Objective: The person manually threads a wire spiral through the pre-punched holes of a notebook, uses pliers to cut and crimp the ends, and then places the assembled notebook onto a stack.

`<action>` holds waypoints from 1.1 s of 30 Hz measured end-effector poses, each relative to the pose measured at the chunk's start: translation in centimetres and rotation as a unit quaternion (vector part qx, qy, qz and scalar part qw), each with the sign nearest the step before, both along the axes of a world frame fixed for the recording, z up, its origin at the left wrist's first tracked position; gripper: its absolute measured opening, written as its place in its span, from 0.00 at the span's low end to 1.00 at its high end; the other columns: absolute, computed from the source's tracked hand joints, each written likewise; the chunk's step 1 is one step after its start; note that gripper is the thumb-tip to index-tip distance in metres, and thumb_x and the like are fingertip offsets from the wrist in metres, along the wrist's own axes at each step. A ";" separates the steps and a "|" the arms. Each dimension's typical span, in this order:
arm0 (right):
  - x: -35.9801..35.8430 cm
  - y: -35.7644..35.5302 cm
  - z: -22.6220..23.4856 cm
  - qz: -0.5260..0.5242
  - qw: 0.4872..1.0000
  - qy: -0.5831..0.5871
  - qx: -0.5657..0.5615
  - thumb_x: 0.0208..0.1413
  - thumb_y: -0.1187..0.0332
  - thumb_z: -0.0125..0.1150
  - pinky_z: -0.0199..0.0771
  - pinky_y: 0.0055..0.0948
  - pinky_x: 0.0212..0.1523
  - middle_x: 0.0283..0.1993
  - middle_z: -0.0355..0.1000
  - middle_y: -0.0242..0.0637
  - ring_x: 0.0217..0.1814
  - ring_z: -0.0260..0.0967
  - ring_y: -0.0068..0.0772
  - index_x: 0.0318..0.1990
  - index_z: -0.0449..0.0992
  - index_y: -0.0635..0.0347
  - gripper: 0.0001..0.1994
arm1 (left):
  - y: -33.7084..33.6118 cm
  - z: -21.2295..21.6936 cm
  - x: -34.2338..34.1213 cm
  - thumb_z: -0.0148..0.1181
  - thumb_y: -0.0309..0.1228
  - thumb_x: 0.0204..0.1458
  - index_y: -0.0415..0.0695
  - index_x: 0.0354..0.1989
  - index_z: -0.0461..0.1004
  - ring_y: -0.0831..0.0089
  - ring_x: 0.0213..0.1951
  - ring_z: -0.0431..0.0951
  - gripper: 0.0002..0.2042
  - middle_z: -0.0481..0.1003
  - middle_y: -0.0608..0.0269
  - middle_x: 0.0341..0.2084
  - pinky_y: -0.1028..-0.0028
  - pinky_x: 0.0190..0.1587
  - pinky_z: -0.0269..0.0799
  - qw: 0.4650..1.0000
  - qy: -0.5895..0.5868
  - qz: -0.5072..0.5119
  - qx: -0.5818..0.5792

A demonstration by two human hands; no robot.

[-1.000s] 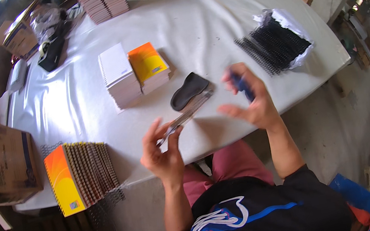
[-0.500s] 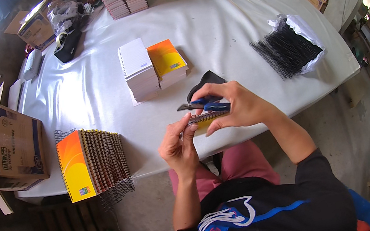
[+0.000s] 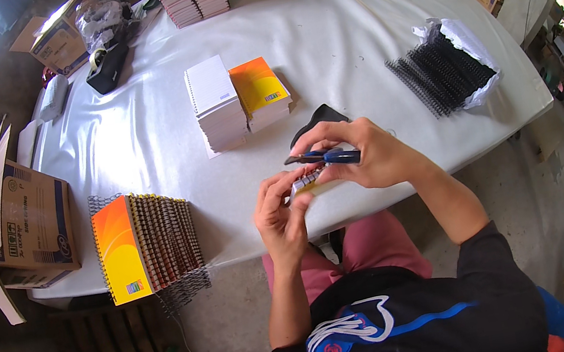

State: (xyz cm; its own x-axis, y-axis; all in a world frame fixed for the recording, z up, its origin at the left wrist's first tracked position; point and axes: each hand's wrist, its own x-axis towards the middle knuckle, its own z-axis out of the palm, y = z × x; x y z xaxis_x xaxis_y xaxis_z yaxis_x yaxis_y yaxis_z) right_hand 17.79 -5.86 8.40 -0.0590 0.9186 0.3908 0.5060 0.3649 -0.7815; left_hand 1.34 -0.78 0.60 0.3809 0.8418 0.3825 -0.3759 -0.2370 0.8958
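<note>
One small spiral-bound notebook [image 3: 304, 184], partly covered by fingers, is held aloft over the near edge of the glossy white-covered surface [image 3: 343, 52]. State of hands: left hand [image 3: 279, 212] closed, thumb and fingers pinching the notebook; right hand [image 3: 376, 153] curled around a blue-handled metal hand tool [image 3: 343, 157], its dark tip pointing left, just above the notebook. Contact between tip and coil: cannot tell. Black moulded pad [image 3: 323, 116] lies just beyond the right hand, partly hidden. Farther out: orange-and-yellow coil-bound notebooks [image 3: 121, 253] at left; loose black plastic-looking coils [image 3: 451, 74] at right.
</note>
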 end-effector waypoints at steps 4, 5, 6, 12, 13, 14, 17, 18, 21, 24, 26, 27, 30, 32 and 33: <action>-0.4 -0.1 0.4 0.020 0.997 0.034 -0.059 0.47 0.75 0.65 0.73 0.27 0.40 0.34 0.76 0.40 0.37 0.75 0.33 0.54 0.69 0.55 0.24 | -0.4 -1.1 0.1 0.64 0.21 0.47 0.35 0.43 0.74 0.75 0.37 0.71 0.13 0.69 0.60 0.37 0.78 0.42 0.65 0.999 -0.039 -0.005 -0.036; -0.7 -0.2 0.5 0.018 0.997 0.031 -0.063 0.47 0.74 0.66 0.73 0.26 0.41 0.36 0.76 0.38 0.39 0.76 0.31 0.55 0.69 0.57 0.25 | -0.7 -1.3 0.1 0.64 0.20 0.46 0.35 0.42 0.74 0.75 0.38 0.71 0.13 0.70 0.60 0.37 0.78 0.43 0.65 0.996 -0.057 0.005 -0.070; -0.7 -0.4 0.6 0.009 0.994 0.063 -0.092 0.46 0.77 0.65 0.73 0.26 0.42 0.35 0.76 0.40 0.40 0.76 0.32 0.55 0.69 0.56 0.25 | -0.5 -1.3 0.3 0.63 0.19 0.46 0.35 0.40 0.75 0.74 0.38 0.72 0.11 0.71 0.60 0.36 0.78 0.43 0.66 0.996 -0.066 0.009 -0.052; 0.0 0.1 -0.8 0.034 0.999 0.029 -0.022 0.46 0.76 0.65 0.71 0.31 0.38 0.32 0.74 0.41 0.33 0.72 0.37 0.57 0.68 0.49 0.28 | -0.5 -0.5 0.0 0.63 0.17 0.45 0.34 0.34 0.76 0.75 0.38 0.72 0.07 0.71 0.59 0.35 0.77 0.43 0.67 0.990 -0.058 -0.045 -0.119; -0.1 0.0 -0.6 0.031 0.999 -0.013 -0.018 0.46 0.75 0.65 0.71 0.31 0.38 0.32 0.74 0.41 0.33 0.71 0.37 0.57 0.68 0.48 0.28 | -0.5 -0.9 -0.1 0.64 0.17 0.45 0.34 0.34 0.75 0.75 0.37 0.72 0.07 0.71 0.60 0.34 0.77 0.43 0.67 0.993 -0.050 -0.040 -0.100; -0.3 -0.1 -0.2 0.029 0.998 -0.056 -0.014 0.47 0.74 0.65 0.70 0.32 0.37 0.32 0.73 0.41 0.32 0.71 0.38 0.57 0.67 0.48 0.27 | -0.3 -1.7 -0.3 0.64 0.17 0.45 0.34 0.34 0.75 0.75 0.37 0.72 0.08 0.70 0.60 0.34 0.77 0.42 0.67 0.995 -0.043 -0.033 -0.081; -0.8 -0.4 -0.1 0.007 0.996 -0.070 -0.059 0.50 0.70 0.64 0.70 0.32 0.38 0.35 0.73 0.42 0.34 0.70 0.37 0.58 0.67 0.48 0.26 | -0.5 -2.0 0.0 0.65 0.17 0.43 0.35 0.34 0.74 0.76 0.35 0.71 0.09 0.69 0.61 0.32 0.78 0.40 0.66 0.994 -0.070 0.000 -0.082; -1.3 -0.4 0.3 -0.022 0.997 -0.032 -0.064 0.50 0.70 0.64 0.70 0.31 0.39 0.36 0.73 0.42 0.34 0.71 0.36 0.59 0.67 0.48 0.26 | -0.6 -1.9 0.2 0.66 0.17 0.43 0.36 0.33 0.73 0.76 0.34 0.70 0.09 0.69 0.62 0.31 0.79 0.39 0.66 0.992 -0.088 0.013 -0.091; -1.8 -0.2 -0.1 -0.122 0.992 -0.001 0.036 0.50 0.72 0.62 0.70 0.31 0.39 0.41 0.71 0.42 0.37 0.71 0.33 0.58 0.67 0.49 0.26 | -0.3 -2.9 -0.4 0.66 0.18 0.44 0.38 0.31 0.72 0.77 0.32 0.69 0.09 0.68 0.63 0.29 0.79 0.36 0.65 0.988 -0.107 0.099 -0.053; -2.4 -2.0 1.2 -0.165 0.985 0.017 0.045 0.46 0.75 0.60 0.68 0.33 0.40 0.41 0.67 0.39 0.38 0.68 0.35 0.57 0.68 0.47 0.27 | 0.3 -2.7 -1.5 0.69 0.19 0.40 0.40 0.29 0.71 0.78 0.30 0.69 0.11 0.70 0.63 0.28 0.80 0.34 0.65 0.969 -0.006 0.228 0.096; -2.6 -3.5 0.9 -0.171 0.975 -0.135 0.051 0.42 0.76 0.60 0.65 0.34 0.43 0.40 0.64 0.38 0.39 0.66 0.37 0.57 0.69 0.45 0.29 | 0.1 -2.6 -1.7 0.70 0.18 0.38 0.40 0.28 0.72 0.78 0.31 0.70 0.12 0.70 0.63 0.28 0.80 0.34 0.66 0.957 0.036 0.244 0.154; -3.0 -4.2 0.8 -0.172 0.961 -0.210 0.053 0.40 0.76 0.61 0.63 0.35 0.44 0.40 0.63 0.37 0.40 0.64 0.38 0.57 0.69 0.43 0.30 | 0.1 -3.0 -1.8 0.71 0.17 0.36 0.39 0.28 0.72 0.77 0.31 0.70 0.13 0.70 0.62 0.29 0.80 0.34 0.67 0.960 0.040 0.232 0.154; -4.5 -5.9 -0.5 -0.205 0.948 -0.243 -0.002 0.36 0.76 0.61 0.58 0.36 0.47 0.42 0.62 0.37 0.45 0.61 0.39 0.56 0.70 0.39 0.33 | -0.1 -4.0 -2.2 0.73 0.18 0.33 0.40 0.28 0.72 0.74 0.31 0.72 0.14 0.70 0.62 0.28 0.77 0.32 0.67 0.961 0.067 0.227 0.143; -5.2 -6.5 -1.9 -0.222 0.943 -0.246 -0.032 0.35 0.76 0.62 0.57 0.38 0.48 0.44 0.62 0.36 0.47 0.60 0.39 0.56 0.70 0.39 0.33 | -0.2 -4.7 -2.5 0.73 0.19 0.33 0.40 0.27 0.72 0.73 0.31 0.72 0.14 0.70 0.62 0.28 0.76 0.32 0.68 0.963 0.057 0.236 0.117; -5.4 -6.7 -2.2 -0.224 0.942 -0.246 -0.037 0.35 0.76 0.62 0.57 0.38 0.48 0.44 0.62 0.36 0.47 0.60 0.39 0.56 0.70 0.39 0.34 | -0.3 -5.1 -2.5 0.73 0.18 0.34 0.40 0.27 0.72 0.73 0.31 0.72 0.14 0.70 0.62 0.27 0.76 0.32 0.68 0.966 0.033 0.239 0.094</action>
